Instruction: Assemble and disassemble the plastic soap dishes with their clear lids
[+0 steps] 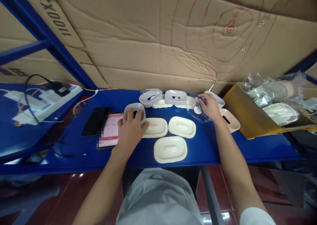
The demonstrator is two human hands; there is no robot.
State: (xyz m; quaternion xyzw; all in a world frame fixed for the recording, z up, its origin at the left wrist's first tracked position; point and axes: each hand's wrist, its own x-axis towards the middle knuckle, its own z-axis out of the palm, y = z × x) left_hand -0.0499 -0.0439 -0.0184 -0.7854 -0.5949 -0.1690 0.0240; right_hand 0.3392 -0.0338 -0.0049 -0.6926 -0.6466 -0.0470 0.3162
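My left hand [131,124] is closed over a light grey oval dish with a slot [135,106], at the left end of the group. Under its thumb side lies a cream oval tray [156,127]. My right hand [209,106] has its fingers bent onto a clear plastic piece with a round white sticker [198,110]. A white oval dish [215,98] sits just behind that hand, and a peach slotted dish [231,121] is partly hidden by the wrist. Two more cream trays, one in the middle [182,127] and one nearer me [170,149], lie flat.
White slotted dishes [175,97] stand along the back by the cardboard wall [148,53]. On the right, an open yellow-brown box [237,116] holds plastic-wrapped pieces. A black phone [95,121], a lit screen [111,129] and a power strip with cables [49,104] are leftward.
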